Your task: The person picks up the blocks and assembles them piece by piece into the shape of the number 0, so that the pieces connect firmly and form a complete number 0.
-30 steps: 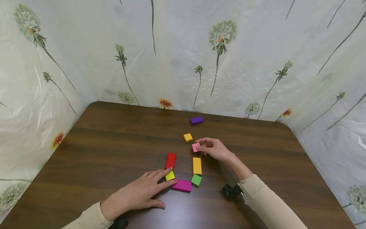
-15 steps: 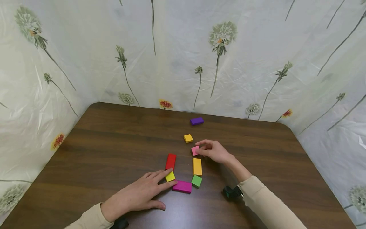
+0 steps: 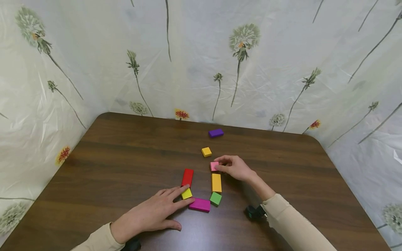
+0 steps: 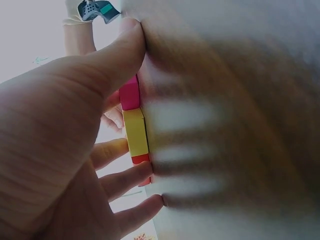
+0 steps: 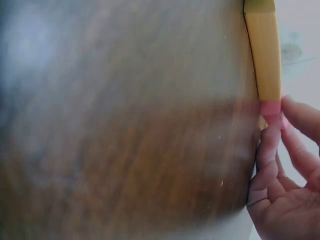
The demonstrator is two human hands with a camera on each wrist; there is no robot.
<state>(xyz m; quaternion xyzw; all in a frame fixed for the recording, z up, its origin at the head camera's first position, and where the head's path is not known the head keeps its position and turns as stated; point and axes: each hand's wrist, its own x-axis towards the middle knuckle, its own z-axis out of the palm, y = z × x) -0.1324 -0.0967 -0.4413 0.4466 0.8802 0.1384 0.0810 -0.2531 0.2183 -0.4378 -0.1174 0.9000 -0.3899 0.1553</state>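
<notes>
Nearest, the left hand lay with fingers spread wide, tips at the yellow block and magenta block; at its 2 o'clock the right hand pinched the pink block, just beyond the long orange block at 12 o'clock. Judged best: light pinch, edges square, neighbours unnudged. Left wrist view showed yellow meeting magenta, a joint fingertip-covered in the head view.

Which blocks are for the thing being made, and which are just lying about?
Part of the job, it seems:
pink block, being held
long orange block
green block
magenta block
yellow block
red block

Apart, so probably just lying about:
small orange block
purple block
</notes>
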